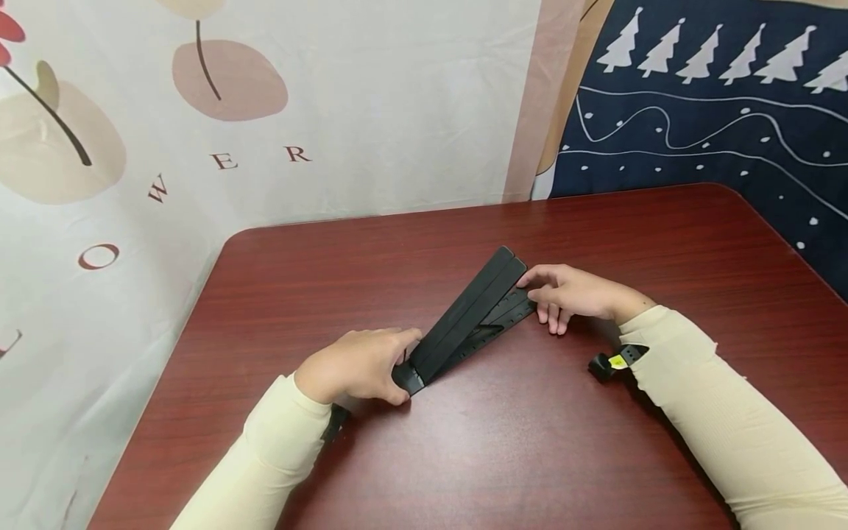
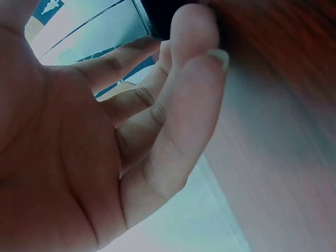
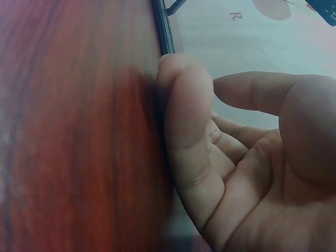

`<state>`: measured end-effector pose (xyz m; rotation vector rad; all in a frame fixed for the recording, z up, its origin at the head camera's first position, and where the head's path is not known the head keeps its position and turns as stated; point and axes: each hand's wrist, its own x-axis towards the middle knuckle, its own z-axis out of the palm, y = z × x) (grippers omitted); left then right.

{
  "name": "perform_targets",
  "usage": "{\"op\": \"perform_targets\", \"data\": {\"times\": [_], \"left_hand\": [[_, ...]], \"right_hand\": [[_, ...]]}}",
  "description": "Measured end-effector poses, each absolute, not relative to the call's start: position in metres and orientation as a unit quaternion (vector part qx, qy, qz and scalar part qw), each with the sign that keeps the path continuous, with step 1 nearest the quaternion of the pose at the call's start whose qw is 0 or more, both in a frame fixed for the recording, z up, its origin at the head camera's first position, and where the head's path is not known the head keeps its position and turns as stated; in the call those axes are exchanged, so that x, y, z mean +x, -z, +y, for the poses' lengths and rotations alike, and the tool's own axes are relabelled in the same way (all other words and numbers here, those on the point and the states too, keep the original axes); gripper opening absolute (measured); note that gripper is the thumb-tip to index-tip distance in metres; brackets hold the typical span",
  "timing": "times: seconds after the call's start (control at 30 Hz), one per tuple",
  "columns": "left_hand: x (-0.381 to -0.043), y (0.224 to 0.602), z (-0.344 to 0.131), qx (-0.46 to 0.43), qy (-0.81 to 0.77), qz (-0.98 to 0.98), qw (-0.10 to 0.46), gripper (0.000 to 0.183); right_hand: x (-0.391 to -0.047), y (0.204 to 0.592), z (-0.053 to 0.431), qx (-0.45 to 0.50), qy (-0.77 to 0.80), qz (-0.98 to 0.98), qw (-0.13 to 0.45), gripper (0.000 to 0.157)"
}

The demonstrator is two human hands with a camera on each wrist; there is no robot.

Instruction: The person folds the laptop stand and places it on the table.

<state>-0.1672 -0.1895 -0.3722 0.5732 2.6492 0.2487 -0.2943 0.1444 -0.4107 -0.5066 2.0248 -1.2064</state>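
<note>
A black folding stand (image 1: pixel 466 316) lies slantwise on the table, its two long parts spread apart in a narrow V. In the head view, my left hand (image 1: pixel 364 364) grips the hinged near end, thumb on the near side and fingers on the far side. My right hand (image 1: pixel 573 294) is at the far end, index finger and thumb at the tip of the slotted lower part. Curled fingers (image 2: pixel 184 105) fill the left wrist view, a dark piece of the stand above them. A thin black edge (image 3: pixel 164 31) meets the fingertips in the right wrist view.
The reddish-brown table (image 1: pixel 331 272) has rounded back corners. Behind it hang a pale printed cloth (image 1: pixel 397 110) and a dark blue cloth with white trees (image 1: pixel 695 132). A black strap device with a yellow label (image 1: pixel 618 361) sits at the right wrist.
</note>
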Motion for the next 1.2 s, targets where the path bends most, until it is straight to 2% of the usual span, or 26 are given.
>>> {"op": "perform_targets", "data": {"times": [0.23,0.47,1.2], "left_hand": [[-0.170,0.370,-0.193,0.202,-0.092,0.954,0.202,0.059],[-0.173,0.370,-0.198,0.189,-0.097,0.956,0.202,0.062],[-0.181,0.364,-0.212,0.145,-0.090,0.967,0.191,0.048]], "right_hand": [[-0.295,0.410,0.145,-0.198,0.468,0.783,0.357,0.039],[-0.295,0.410,0.145,-0.193,0.472,0.780,0.362,0.039],[-0.295,0.410,0.145,-0.191,0.473,0.780,0.361,0.037]]}}
